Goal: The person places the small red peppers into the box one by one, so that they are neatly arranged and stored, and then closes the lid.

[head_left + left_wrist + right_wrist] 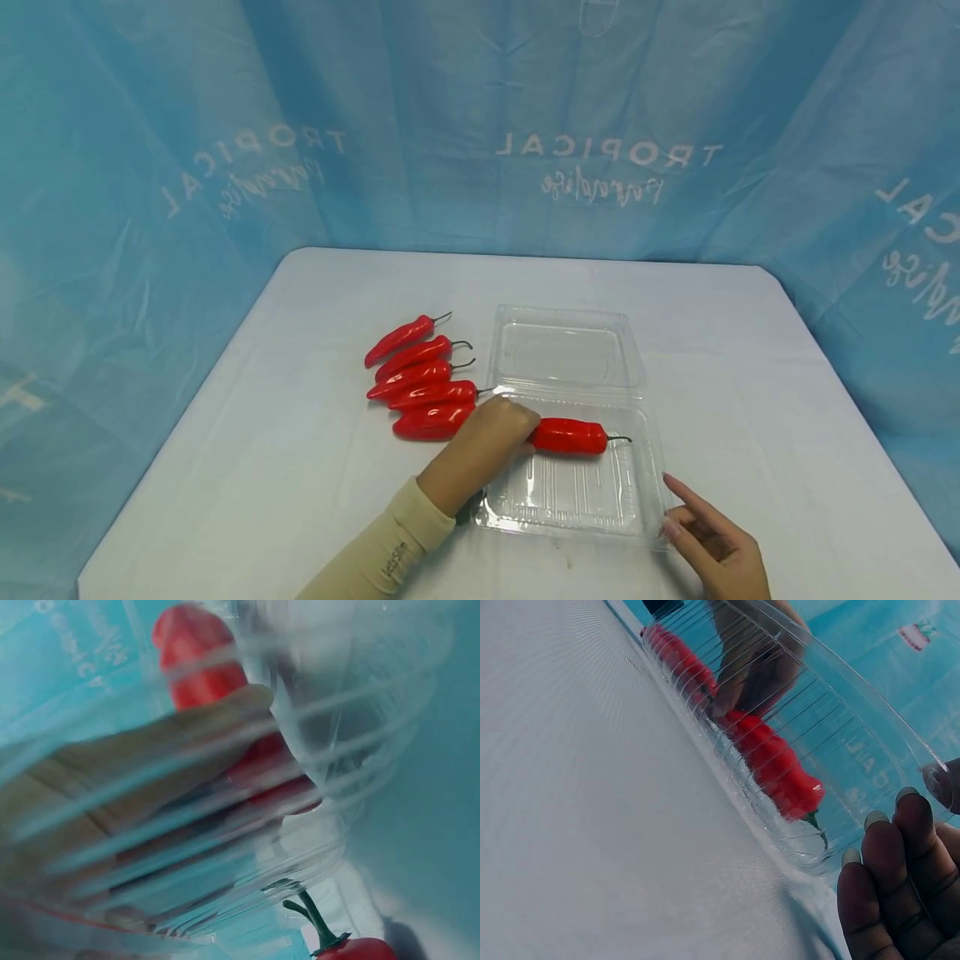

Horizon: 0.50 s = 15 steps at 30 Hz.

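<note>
A red chili pepper (573, 436) with a dark stem is gripped by my left hand (491, 429) over the near half of an opened clear plastic box (615, 492). Its stem end points right. In the right wrist view the thumb and fingers pinch the pepper (776, 765) near its other end, seen through the ribbed wall. My right hand (716, 542) is at the box's near right corner, thumb and index finger apart and fairly straight, the tips at the rim. Blurred clear plastic covers much of the left wrist view, with the held pepper (202, 664) behind it.
Several more red peppers (412, 354) lie in a slanting row left of the box, stems to the right; my left hand partly hides the nearest. The box's lid (562, 354) lies folded back on the white table (735, 358). Blue printed sheets (465, 125) surround the table.
</note>
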Available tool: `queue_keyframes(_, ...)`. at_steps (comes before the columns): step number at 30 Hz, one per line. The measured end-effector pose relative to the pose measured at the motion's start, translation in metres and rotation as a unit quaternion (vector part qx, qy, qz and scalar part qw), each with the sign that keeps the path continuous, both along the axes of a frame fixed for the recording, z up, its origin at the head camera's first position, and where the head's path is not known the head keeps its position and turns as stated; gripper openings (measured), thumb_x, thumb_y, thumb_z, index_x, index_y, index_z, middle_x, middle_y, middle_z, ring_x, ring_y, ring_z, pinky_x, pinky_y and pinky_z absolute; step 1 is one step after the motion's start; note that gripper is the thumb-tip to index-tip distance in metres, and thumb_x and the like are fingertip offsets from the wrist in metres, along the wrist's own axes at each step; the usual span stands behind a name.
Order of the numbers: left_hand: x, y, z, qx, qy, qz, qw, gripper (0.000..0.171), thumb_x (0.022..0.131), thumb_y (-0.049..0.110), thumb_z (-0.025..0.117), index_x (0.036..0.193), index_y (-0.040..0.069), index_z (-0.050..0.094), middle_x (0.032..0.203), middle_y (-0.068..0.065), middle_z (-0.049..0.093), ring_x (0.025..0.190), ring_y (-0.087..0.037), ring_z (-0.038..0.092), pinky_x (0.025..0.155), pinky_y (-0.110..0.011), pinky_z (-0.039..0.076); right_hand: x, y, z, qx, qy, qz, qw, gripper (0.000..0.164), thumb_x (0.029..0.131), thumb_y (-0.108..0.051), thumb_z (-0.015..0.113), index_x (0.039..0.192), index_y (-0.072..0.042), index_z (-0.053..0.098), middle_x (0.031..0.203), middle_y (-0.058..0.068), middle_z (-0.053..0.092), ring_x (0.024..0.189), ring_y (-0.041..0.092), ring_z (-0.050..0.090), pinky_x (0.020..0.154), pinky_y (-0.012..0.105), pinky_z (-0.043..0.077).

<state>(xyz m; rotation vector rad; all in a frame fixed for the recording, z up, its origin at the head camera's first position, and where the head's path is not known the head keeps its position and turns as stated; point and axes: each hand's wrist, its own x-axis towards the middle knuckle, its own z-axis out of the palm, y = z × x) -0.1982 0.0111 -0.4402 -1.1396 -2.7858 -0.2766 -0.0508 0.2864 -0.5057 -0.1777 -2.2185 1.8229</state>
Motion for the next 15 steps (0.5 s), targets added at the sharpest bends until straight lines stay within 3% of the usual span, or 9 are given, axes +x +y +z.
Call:
queue_keyframes(7, 0.002, -0.004, 0.005, 0.006, -0.006, 0.006, 0.9999, 0.039, 0.077, 0.031, 0.092, 0.109, 0.012, 0.079, 0.093, 0.002, 0.078, 0.084, -0.014, 0.072, 0.086, -0.026, 0.058, -0.001, 0.000, -0.001, -0.002, 0.010, 0.002, 1.000, 0.043, 0.093, 0.010, 0.067, 0.135, 0.011, 0.058, 0.082, 0.014, 0.069, 0.064, 0.014, 0.061, 0.059, 0.023, 0.054)
queue_keyframes(15, 0.004, -0.021, 0.016, 0.074, 0.000, 0.005, 0.9972, 0.044, 0.077, 0.029, 0.092, 0.115, 0.010, 0.077, 0.101, -0.001, 0.078, 0.092, -0.018, 0.072, 0.089, -0.030, 0.059, 0.000, 0.001, -0.002, -0.027, 0.026, 0.020, 0.999, 0.044, 0.092, 0.013, 0.065, 0.135, 0.012, 0.058, 0.083, 0.014, 0.069, 0.066, 0.014, 0.062, 0.061, 0.023, 0.055)
